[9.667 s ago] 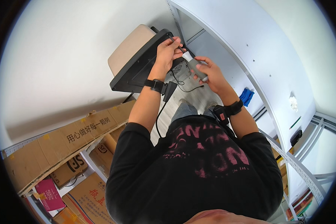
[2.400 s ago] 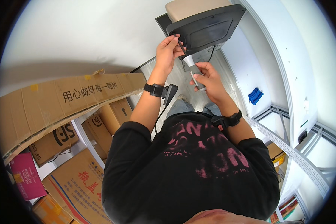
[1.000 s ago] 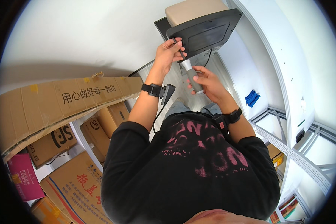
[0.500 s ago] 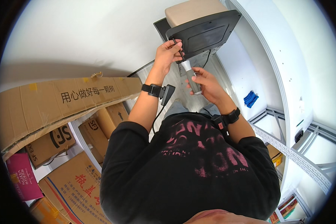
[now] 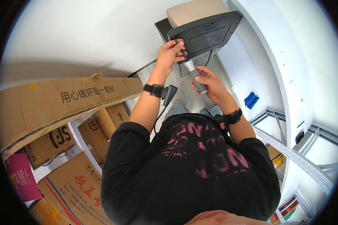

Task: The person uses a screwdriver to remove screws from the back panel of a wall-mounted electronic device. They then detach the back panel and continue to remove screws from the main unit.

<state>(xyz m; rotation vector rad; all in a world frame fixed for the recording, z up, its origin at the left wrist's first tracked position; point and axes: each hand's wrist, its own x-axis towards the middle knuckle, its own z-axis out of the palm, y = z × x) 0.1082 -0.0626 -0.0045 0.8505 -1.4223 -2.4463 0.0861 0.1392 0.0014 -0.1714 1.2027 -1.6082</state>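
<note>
A screwdriver (image 5: 197,79) with a grey handle and white collar slants up to a black panel (image 5: 210,34). My right hand (image 5: 214,85) is closed around its handle, thumb on top and fingers behind. The thumb and forefinger of my left hand (image 5: 170,53) pinch the dark shaft close to the panel's near left corner, the other fingers slightly bent. The driver's tip meets the panel by that corner; whether a screw sits there I cannot make out. Above the panel rests a beige block (image 5: 197,12), perhaps padded.
A long cardboard box (image 5: 45,99) runs along my left, above shelves with several cartons (image 5: 69,187) and a pink box (image 5: 22,176). White metal shelving (image 5: 293,153) stands on my right, with a blue cloth-like item (image 5: 251,100). A dark cable (image 5: 208,59) hangs below the panel.
The screwdriver's handle has turned and swung slightly right, along with the right hand. My left hand keeps its pinch on the shaft, almost unmoved.
</note>
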